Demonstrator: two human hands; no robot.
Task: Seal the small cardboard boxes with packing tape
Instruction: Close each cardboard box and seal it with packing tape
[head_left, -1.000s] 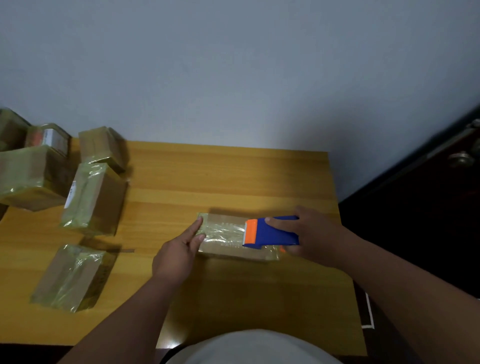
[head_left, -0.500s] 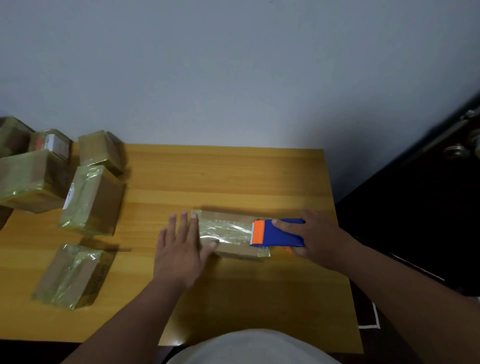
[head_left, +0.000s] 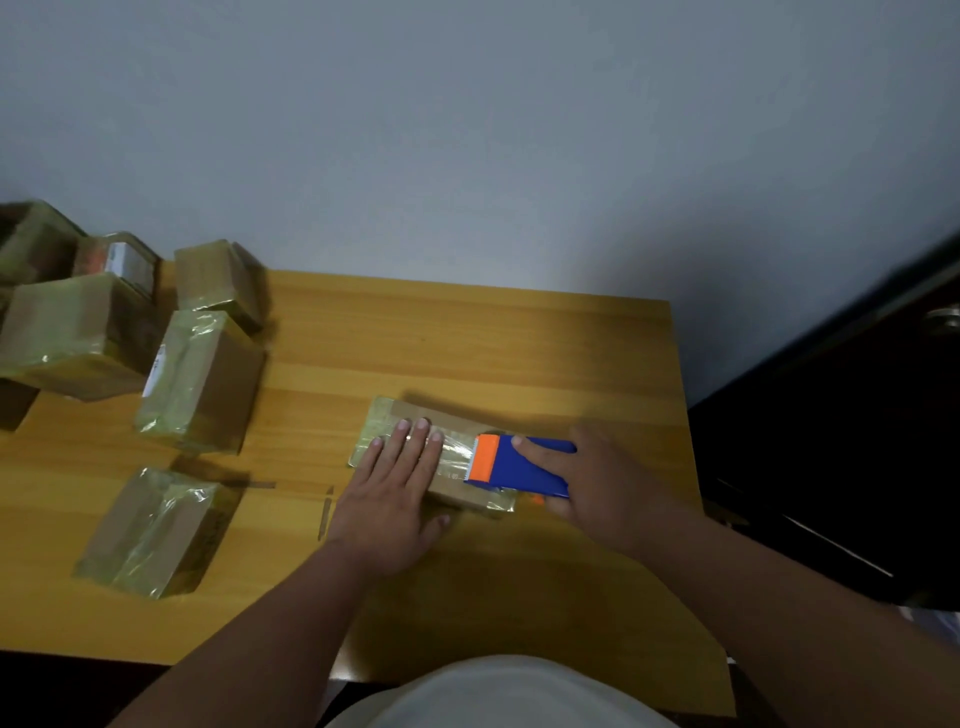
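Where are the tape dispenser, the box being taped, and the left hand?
tape dispenser (head_left: 524, 467), head view, on its blue body.
box (head_left: 387, 415), head view, on its bare far left corner.
left hand (head_left: 387, 499), head view, on the back of the hand.

I see bare table (head_left: 467, 353) behind the box under my hands, open up to the wall (head_left: 467, 156). Taped boxes (head_left: 202, 379) crowd the left side. Near the front left, another taped box (head_left: 150, 530) blocks that corner.
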